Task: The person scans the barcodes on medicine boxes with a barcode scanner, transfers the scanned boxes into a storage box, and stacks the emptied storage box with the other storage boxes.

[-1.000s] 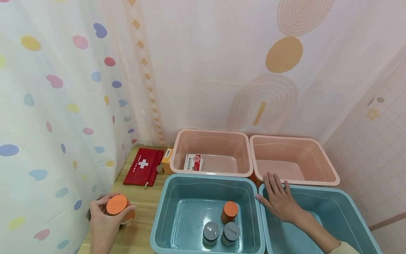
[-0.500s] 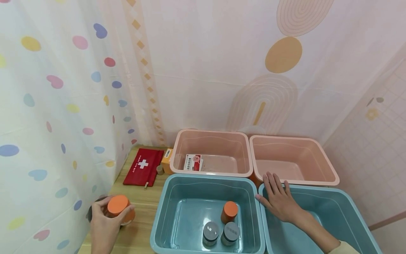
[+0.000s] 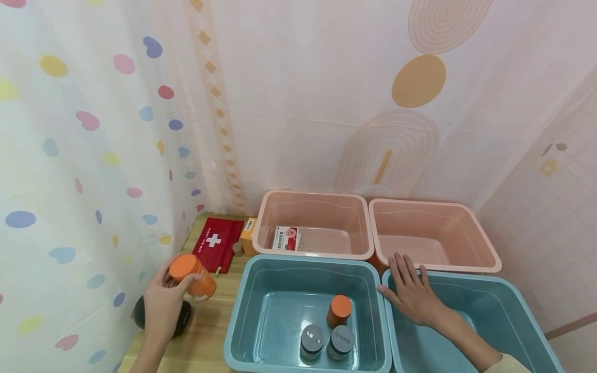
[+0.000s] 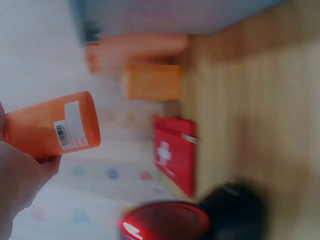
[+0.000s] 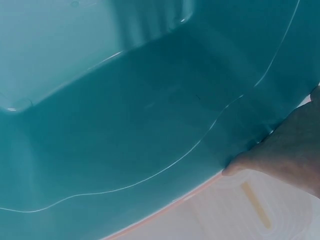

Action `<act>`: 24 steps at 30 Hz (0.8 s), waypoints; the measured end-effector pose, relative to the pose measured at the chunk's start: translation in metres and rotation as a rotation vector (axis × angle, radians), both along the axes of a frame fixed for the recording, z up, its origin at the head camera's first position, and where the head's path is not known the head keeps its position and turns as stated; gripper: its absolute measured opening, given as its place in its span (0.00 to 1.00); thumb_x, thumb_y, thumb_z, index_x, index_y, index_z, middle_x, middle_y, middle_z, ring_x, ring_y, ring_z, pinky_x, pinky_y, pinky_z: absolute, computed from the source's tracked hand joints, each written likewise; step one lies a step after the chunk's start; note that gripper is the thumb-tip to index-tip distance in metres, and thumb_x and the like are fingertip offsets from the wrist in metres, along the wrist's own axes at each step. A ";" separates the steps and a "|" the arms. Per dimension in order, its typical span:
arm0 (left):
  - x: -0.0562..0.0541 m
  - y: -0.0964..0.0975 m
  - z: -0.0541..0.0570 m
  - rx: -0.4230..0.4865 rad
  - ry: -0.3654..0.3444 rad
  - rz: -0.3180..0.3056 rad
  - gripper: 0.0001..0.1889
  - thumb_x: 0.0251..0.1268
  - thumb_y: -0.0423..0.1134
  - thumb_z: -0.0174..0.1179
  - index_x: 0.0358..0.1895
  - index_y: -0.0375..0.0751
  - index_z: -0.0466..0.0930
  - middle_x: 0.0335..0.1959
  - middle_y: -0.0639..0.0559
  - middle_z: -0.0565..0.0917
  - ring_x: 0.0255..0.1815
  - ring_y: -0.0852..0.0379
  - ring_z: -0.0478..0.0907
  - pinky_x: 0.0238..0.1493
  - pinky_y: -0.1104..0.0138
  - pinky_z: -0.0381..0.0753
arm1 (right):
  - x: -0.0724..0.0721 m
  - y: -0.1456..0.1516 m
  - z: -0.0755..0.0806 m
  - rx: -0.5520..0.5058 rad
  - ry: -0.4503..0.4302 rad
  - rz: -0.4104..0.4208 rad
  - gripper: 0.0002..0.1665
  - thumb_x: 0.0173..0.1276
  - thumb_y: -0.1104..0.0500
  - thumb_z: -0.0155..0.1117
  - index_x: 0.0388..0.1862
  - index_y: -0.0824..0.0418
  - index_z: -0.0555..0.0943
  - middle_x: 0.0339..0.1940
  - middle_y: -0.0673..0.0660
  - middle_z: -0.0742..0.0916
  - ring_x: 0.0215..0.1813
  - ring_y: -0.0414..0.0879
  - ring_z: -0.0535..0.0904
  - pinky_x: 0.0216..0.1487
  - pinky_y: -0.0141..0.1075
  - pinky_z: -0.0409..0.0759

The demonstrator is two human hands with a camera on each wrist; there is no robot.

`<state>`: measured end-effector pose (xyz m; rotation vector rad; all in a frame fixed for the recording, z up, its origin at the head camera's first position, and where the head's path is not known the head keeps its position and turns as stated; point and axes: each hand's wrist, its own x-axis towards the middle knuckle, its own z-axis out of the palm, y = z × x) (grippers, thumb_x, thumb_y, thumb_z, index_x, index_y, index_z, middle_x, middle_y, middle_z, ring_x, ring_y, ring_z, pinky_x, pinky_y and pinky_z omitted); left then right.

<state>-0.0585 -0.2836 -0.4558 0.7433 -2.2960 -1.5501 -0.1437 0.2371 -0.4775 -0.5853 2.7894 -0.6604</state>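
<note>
My left hand (image 3: pixel 163 298) grips an orange bottle (image 3: pixel 202 286) near its lid, tilted and raised above the wooden table. In the left wrist view, a white barcode label (image 4: pixel 70 126) shows on its side. Below that hand sits a black rounded object (image 3: pixel 183 317), partly hidden by the wrist. My right hand (image 3: pixel 415 298) rests with straight fingers on the rim of the right blue bin (image 3: pixel 489 280). Inside the left blue bin (image 3: pixel 308 261) stand another orange bottle (image 3: pixel 339 311) and two grey-lidded jars (image 3: pixel 312 341), grouped at the right.
Two pink bins stand behind the blue ones; the left pink bin (image 3: pixel 322 256) holds a white and red box (image 3: pixel 286 238). A red first aid pouch (image 3: pixel 216 243), a small cork-coloured piece (image 3: pixel 238 249) and an orange box (image 3: pixel 249 237) lie at the table's back left. Curtains surround the table.
My left hand has lifted the orange bottle up and to the right, tilting it, which uncovers more of the black object. The right hand stays put.
</note>
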 end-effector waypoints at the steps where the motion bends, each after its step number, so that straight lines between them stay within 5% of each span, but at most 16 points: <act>1: -0.006 0.002 0.005 0.003 0.019 -0.014 0.41 0.72 0.46 0.76 0.83 0.40 0.69 0.77 0.37 0.77 0.75 0.41 0.77 0.58 0.87 0.74 | 0.000 0.001 -0.002 -0.005 0.014 0.001 0.57 0.86 0.37 0.57 0.89 0.75 0.47 0.90 0.78 0.49 0.90 0.78 0.38 0.81 0.79 0.30; 6: -0.042 0.023 0.035 0.002 0.129 -0.139 0.36 0.71 0.43 0.78 0.79 0.41 0.75 0.73 0.39 0.81 0.69 0.45 0.80 0.56 0.87 0.76 | 0.002 0.000 0.003 -0.029 0.024 0.002 0.57 0.85 0.39 0.60 0.88 0.78 0.49 0.89 0.79 0.51 0.88 0.81 0.41 0.80 0.81 0.31; 11: -0.085 0.055 0.056 0.019 0.152 -0.289 0.35 0.69 0.45 0.79 0.76 0.41 0.78 0.68 0.38 0.84 0.62 0.46 0.82 0.56 0.80 0.82 | 0.000 -0.002 0.005 -0.003 -0.016 0.002 0.57 0.85 0.39 0.60 0.88 0.78 0.48 0.90 0.78 0.49 0.89 0.80 0.39 0.80 0.80 0.29; 18: -0.137 0.117 0.063 0.054 0.238 -0.530 0.32 0.70 0.37 0.77 0.74 0.34 0.77 0.67 0.36 0.82 0.64 0.38 0.81 0.69 0.50 0.84 | -0.001 0.000 0.000 -0.038 -0.003 0.011 0.57 0.86 0.37 0.57 0.88 0.76 0.48 0.90 0.79 0.49 0.89 0.79 0.38 0.80 0.79 0.27; 24: -0.164 0.180 0.063 0.057 0.272 -0.651 0.30 0.70 0.37 0.77 0.71 0.36 0.77 0.65 0.38 0.84 0.62 0.40 0.82 0.69 0.47 0.84 | 0.000 0.001 -0.004 -0.029 0.021 0.013 0.57 0.85 0.36 0.57 0.88 0.76 0.48 0.89 0.79 0.51 0.88 0.79 0.39 0.80 0.79 0.28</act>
